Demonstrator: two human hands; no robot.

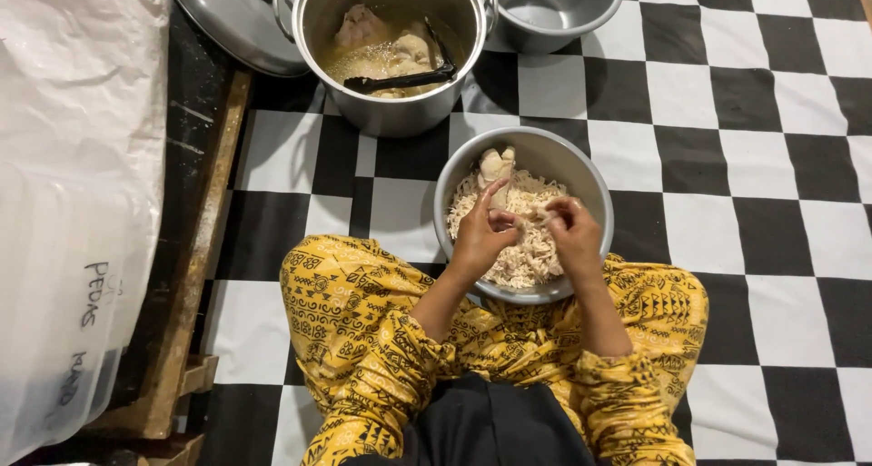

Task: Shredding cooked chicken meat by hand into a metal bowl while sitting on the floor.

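Pale shredded chicken [518, 239] is what both hands work at: the left hand [481, 234] and the right hand [574, 234] meet over the heap, fingers pinched together on a strip of meat [536, 215] stretched between them. How tightly each hand grips is hard to judge, since the fingertips curl down and hide the contact. The meat lies in a round metal bowl [595, 193] that rests on the floor right in front of the person's crossed legs, its near rim overlapping the yellow patterned trousers [363, 321]. The shreds are fine, stringy and cream-white, piled thickest toward the near side, where the hands cover part of the heap. At the far rim of the bowl sits a whole unshredded chicken piece [495, 164], smooth and lumpy.

Beyond the bowl stands a tall steel pot [391, 112] holding yellowish broth with more chicken pieces, partly sunk and hard to make out, and black tongs [400, 80] lying across them. The pot's lid [227, 21] leans behind it to the left, cut off by the top edge. An empty grey metal bowl [554, 12] is also cropped at the top. All stand on a black-and-white chequered floor [772, 157]. At the left, a white plastic sheet [73, 157] covers stacked things whose shape cannot be told.
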